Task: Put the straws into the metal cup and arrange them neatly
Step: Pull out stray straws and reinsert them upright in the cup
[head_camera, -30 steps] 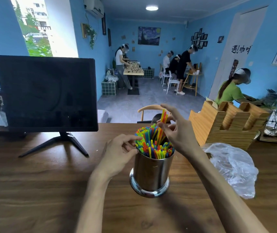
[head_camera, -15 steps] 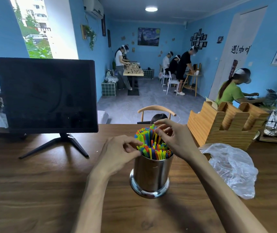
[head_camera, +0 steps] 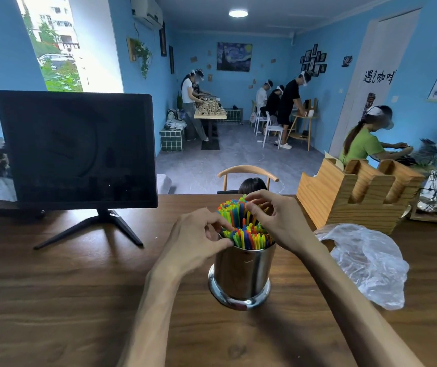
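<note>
Head view: a shiny cylindrical metal cup point(head_camera: 241, 274) stands upright on the brown wooden worktop point(head_camera: 53, 287), packed with thin multicoloured plastic straws point(head_camera: 243, 229) whose tips rise unevenly above the rim. The left hand point(head_camera: 198, 239) curls at the cup's left rim, its grip pinching the near straws between thumb and fingers, probably to steady the bundle. The right hand point(head_camera: 275, 221) reaches over the far side, fingertips closed on taller straws, likely to press them level. A crumpled clear plastic bag point(head_camera: 365, 260) lies to the right, near the cup.
</note>
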The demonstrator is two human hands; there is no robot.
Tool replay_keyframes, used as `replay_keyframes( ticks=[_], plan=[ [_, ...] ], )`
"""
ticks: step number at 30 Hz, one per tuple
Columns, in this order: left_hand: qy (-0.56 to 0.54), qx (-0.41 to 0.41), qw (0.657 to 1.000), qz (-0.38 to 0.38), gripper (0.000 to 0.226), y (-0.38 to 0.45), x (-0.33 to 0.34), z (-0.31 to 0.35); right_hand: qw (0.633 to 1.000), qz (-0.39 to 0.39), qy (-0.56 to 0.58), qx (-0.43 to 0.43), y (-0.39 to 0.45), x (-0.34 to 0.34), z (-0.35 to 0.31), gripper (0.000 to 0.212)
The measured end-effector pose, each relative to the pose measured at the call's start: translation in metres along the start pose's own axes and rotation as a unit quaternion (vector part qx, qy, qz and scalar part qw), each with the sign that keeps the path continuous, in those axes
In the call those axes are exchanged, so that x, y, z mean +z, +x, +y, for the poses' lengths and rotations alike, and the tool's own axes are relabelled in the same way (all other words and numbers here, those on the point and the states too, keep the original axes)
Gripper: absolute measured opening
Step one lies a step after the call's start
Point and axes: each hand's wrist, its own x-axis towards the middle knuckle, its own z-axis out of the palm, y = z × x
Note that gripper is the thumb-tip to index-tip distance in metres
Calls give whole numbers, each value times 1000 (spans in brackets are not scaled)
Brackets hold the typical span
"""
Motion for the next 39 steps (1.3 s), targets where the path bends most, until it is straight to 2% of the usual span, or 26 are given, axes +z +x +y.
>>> replay_keyframes(
  ticks=[7,15,21,30,39],
  plan=[
    [-8,-25,1000,9,24,-7,7,6,1000,1,-6,7,-1,2,1,22],
    [-47,-72,994,62,21,-9,14,8,1000,-3,-1,13,-2,1,2,22],
    [-72,-80,990,96,18,-12,16,13,1000,-2,1,3,-3,1,4,21],
    [-70,-85,984,138,26,-14,24,21,999,-15,26,-15,-1,-5,7,20],
    [-113,-105,980,129,24,-10,8,33,998,-42,41,-23,4,-8,7,20]
  ],
)
